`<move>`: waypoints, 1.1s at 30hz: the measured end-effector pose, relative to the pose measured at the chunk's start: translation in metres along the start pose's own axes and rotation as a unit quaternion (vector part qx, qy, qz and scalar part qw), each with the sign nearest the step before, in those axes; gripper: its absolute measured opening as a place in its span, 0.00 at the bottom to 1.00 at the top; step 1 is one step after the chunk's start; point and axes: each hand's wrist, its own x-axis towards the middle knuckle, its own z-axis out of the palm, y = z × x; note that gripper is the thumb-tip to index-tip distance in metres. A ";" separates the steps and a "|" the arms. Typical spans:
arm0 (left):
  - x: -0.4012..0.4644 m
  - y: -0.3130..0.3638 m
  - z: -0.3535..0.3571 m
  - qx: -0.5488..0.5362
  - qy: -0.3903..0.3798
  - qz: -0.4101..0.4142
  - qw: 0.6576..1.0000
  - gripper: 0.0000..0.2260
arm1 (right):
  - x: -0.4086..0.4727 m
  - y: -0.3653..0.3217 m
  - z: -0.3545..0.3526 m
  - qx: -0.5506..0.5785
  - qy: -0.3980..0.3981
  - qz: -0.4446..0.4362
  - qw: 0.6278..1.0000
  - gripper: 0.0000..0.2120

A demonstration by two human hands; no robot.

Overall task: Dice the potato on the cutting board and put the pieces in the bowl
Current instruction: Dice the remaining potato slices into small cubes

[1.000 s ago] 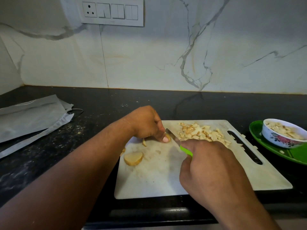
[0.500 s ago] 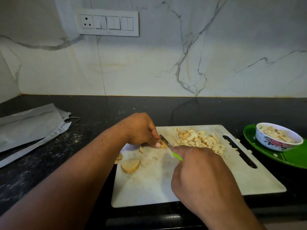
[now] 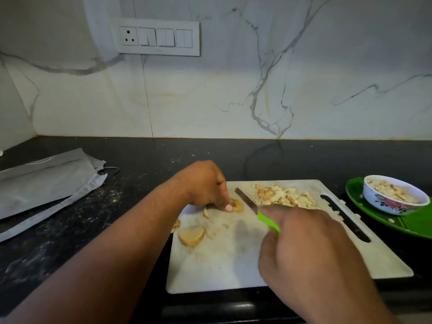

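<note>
Head view: white board (image 3: 233, 265) on a dark bench (image 3: 70, 230)
Left hand (image 3: 205, 183): fingertips pin a potato piece (image 3: 237, 205) to the board
Right hand (image 3: 311, 251): grips the green handle of a knife (image 3: 254, 210), blade just right of that piece
Slice (image 3: 191, 235): flat near the board's left edge
Dice (image 3: 282, 195): heaped at the far edge
Bowl (image 3: 395, 195): holds pieces, on a green plate (image 3: 364, 210) right of the board
</note>
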 end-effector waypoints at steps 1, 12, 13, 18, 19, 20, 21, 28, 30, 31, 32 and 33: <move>0.000 0.000 0.000 -0.001 0.001 -0.001 1.000 0.09 | 0.006 -0.001 0.009 0.006 0.015 0.006 1.000 0.20; 0.002 0.000 -0.002 -0.017 -0.013 -0.002 1.000 0.08 | -0.011 0.002 0.020 0.012 -0.041 -0.010 0.999 0.23; 0.002 -0.001 -0.001 -0.018 -0.015 -0.001 1.000 0.09 | -0.015 0.001 0.012 0.007 -0.052 -0.007 0.999 0.23; 0.002 -0.003 0.000 -0.009 -0.010 0.006 1.000 0.09 | -0.018 0.002 -0.010 -0.005 -0.053 -0.016 0.998 0.23; 0.001 -0.003 0.000 -0.005 -0.010 0.008 1.000 0.09 | -0.015 0.000 -0.009 -0.006 -0.036 -0.015 0.999 0.23; 0.001 -0.003 0.000 -0.002 -0.009 0.010 1.000 0.09 | -0.010 -0.002 -0.005 -0.005 -0.018 -0.013 1.000 0.23; 0.000 -0.002 0.000 0.002 -0.007 0.012 1.000 0.09 | -0.004 -0.003 0.001 -0.001 -0.001 -0.011 1.000 0.22; 0.003 -0.005 -0.001 0.000 -0.006 0.009 1.000 0.08 | 0.015 -0.010 0.032 0.025 0.012 0.000 1.000 0.20; 0.004 -0.005 -0.002 -0.004 -0.010 0.004 1.000 0.08 | 0.014 -0.009 0.034 0.024 0.010 -0.004 1.000 0.20; 0.004 -0.006 -0.001 -0.008 -0.011 0.000 1.000 0.09 | 0.013 -0.008 0.035 0.022 0.005 -0.009 1.000 0.20; 0.004 -0.005 -0.002 -0.011 -0.012 -0.003 1.000 0.09 | 0.011 -0.006 0.035 0.022 0.002 -0.015 1.000 0.20; 0.004 -0.005 -0.002 -0.014 -0.015 -0.003 1.000 0.08 | 0.007 -0.004 0.035 0.023 -0.003 -0.019 1.000 0.20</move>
